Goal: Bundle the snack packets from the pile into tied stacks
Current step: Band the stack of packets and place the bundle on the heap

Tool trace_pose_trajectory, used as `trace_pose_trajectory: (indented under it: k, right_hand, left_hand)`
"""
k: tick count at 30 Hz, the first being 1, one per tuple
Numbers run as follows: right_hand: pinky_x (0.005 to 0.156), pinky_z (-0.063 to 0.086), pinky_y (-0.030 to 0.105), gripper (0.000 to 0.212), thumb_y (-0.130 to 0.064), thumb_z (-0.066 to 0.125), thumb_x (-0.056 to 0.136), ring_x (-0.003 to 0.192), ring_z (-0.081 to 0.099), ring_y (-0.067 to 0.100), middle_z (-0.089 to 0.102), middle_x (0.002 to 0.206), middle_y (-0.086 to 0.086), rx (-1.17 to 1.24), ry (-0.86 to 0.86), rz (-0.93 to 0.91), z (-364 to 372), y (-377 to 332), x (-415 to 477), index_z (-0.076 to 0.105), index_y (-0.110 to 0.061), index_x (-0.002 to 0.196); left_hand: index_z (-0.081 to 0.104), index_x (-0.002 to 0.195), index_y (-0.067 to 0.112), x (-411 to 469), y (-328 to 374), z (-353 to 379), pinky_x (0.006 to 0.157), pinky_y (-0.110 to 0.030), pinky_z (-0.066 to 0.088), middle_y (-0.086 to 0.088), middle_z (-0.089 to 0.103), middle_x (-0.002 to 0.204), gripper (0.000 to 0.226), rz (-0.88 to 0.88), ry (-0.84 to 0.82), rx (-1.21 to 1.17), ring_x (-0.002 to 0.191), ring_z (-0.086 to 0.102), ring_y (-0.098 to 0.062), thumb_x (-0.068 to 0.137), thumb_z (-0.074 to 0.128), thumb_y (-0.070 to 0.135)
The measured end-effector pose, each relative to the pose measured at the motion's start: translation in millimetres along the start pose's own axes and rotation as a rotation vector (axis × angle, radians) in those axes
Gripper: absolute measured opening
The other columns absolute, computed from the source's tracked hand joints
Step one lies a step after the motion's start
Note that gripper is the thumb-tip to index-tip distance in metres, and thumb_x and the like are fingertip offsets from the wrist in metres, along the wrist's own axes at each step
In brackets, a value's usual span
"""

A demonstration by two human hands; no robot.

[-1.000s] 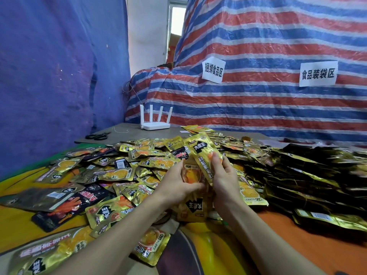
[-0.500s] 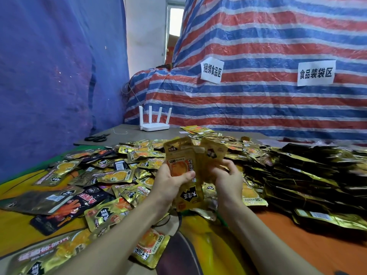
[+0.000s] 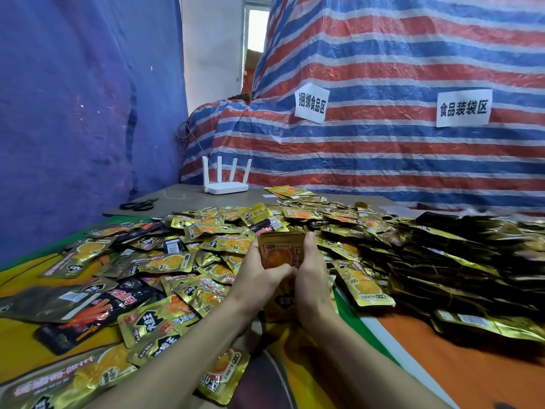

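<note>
A small upright stack of gold snack packets (image 3: pixel 280 250) stands squeezed between both my hands in the middle of the view. My left hand (image 3: pixel 261 277) grips its left side, thumb across the front. My right hand (image 3: pixel 312 270) clasps the right edge. The stack's lower end is hidden behind my hands. A wide pile of loose gold and black packets (image 3: pixel 188 249) covers the table to the left and behind. Dark stacked bundles of packets (image 3: pixel 460 261) lie on the right.
Black scissors (image 3: pixel 138 205) and a white router (image 3: pixel 225 184) sit at the table's far left end. A striped tarp (image 3: pixel 383 149) with two paper signs rises behind. A blue tarp (image 3: pixel 73 113) walls the left side. Orange cloth (image 3: pixel 436 358) shows at the front right.
The packets were fanned out and loosely held a second ago. Now both hands have pressed them together into one squared, upright stack, held slightly lower and closer.
</note>
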State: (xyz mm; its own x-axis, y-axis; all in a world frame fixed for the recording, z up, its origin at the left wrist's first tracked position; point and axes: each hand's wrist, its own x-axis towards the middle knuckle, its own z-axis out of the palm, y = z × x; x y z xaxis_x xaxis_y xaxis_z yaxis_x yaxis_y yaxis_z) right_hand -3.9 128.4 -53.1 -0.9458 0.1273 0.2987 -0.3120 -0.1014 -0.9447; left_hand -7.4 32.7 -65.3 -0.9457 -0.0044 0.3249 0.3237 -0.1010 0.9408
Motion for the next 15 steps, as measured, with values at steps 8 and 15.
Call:
trace_pose_trajectory:
  k: [8,15]
  right_hand:
    - [0.101,0.052,0.052,0.068,-0.064,0.027,0.102,0.107,0.068,0.029,0.072,0.11,0.013,0.066,0.018,0.104,1.8,10.1,4.6,0.072,-0.015,0.11]
    - [0.083,0.054,0.04,0.04,-0.037,0.043,0.103,0.098,0.064,0.028,0.062,0.113,0.025,0.164,0.037,0.132,-0.4,-0.1,6.9,0.055,-0.002,0.117]
  left_hand:
    - [0.073,0.105,0.005,-2.4,11.4,-9.5,0.073,-0.026,0.058,-0.006,0.077,0.093,0.041,0.127,-0.113,0.146,0.09,0.074,-0.02,0.065,0.085,0.008]
    - [0.071,0.087,0.013,-8.1,8.2,0.9,0.059,-0.019,0.053,0.004,0.072,0.072,0.021,0.091,-0.134,0.101,0.071,0.07,-0.009,0.067,0.067,0.017]
